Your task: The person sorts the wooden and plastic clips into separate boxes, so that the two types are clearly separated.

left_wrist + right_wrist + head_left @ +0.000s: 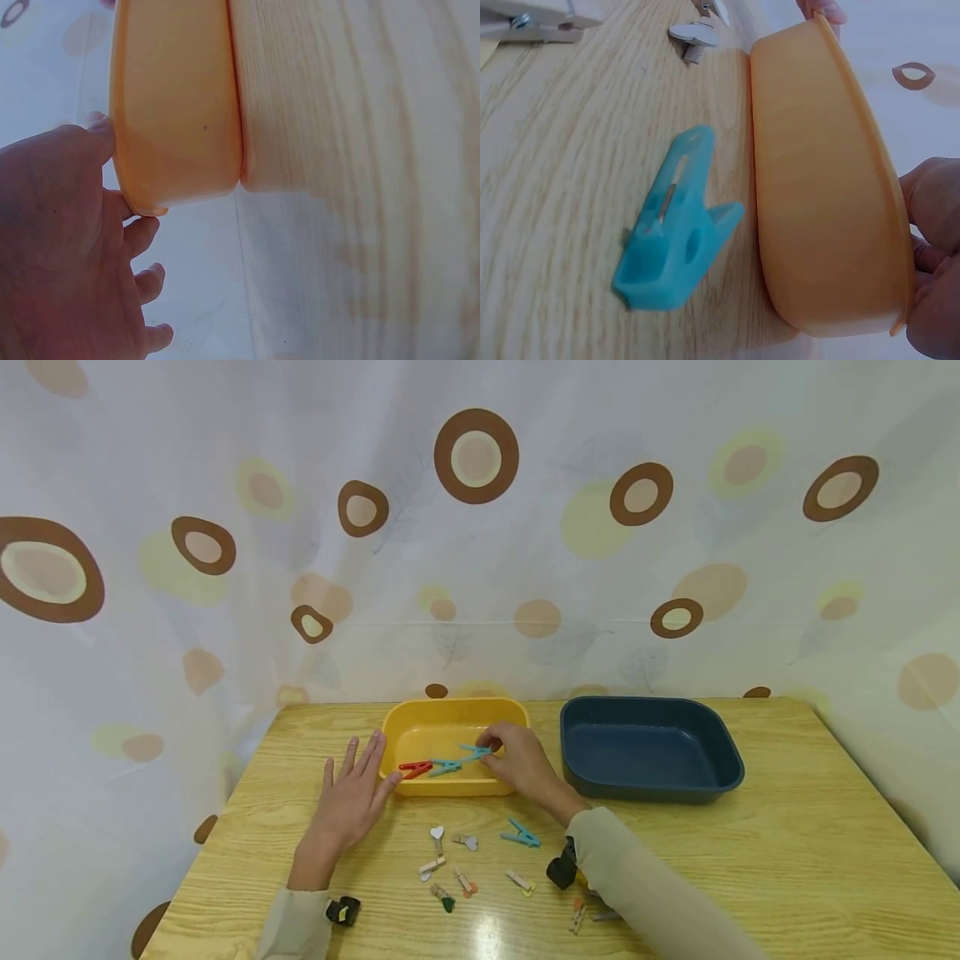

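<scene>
My left hand (348,806) lies against the left end of the yellow tray (450,788), its fingers straight and spread, thumb at the front rim. Over the tray's right part, my right hand (522,764) pinches a light blue clothespin (477,751). To its left inside the tray are a second blue clothespin (446,767) and a red clothespin (415,769). Another blue clothespin (671,232) lies on the table in front of the tray, below the right hand. In the right wrist view, the tray wall hides the right fingertips and what they hold.
A dark blue tray (652,795) stands right of the yellow one. Several small wooden clothespins with hearts, such as one with a green heart (442,897), are scattered on the wooden table (810,860) in front. The right forearm partly covers some items. Patterned cloth (480,568) hangs behind.
</scene>
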Demonstrator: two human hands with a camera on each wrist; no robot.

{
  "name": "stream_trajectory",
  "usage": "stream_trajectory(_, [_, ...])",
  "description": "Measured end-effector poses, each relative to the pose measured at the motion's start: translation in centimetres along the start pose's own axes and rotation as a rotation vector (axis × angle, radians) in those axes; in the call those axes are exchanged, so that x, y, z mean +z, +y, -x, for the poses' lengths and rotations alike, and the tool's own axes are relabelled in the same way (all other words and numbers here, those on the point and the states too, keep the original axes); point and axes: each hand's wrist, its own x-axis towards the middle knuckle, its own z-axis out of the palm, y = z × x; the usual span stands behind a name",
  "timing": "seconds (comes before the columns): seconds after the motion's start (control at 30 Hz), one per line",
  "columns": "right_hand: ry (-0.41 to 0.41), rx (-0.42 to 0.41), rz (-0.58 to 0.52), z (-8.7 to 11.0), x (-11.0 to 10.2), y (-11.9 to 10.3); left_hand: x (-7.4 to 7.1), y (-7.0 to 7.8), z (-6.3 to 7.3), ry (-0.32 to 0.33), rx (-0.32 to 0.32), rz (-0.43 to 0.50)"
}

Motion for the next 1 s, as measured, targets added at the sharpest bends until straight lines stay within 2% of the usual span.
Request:
stream_trajectory(0.37, [0.031,-0.024,0.03,0.07,0.25,-0.05,-0.11,0.04,0.06,-0.001,0.002,0.008])
stream_trajectory(0.8, [0.004,0.047,0.022,0.0,-0.01,-0.59,-0.06,-0.05,0.06,-0.006,0.005,0.007])
stream_trajectory(1.0, [0.001,0.054,-0.001,0.01,-0.15,-0.6,-0.08,-0.04,0.07,-0.002,0.006,0.009])
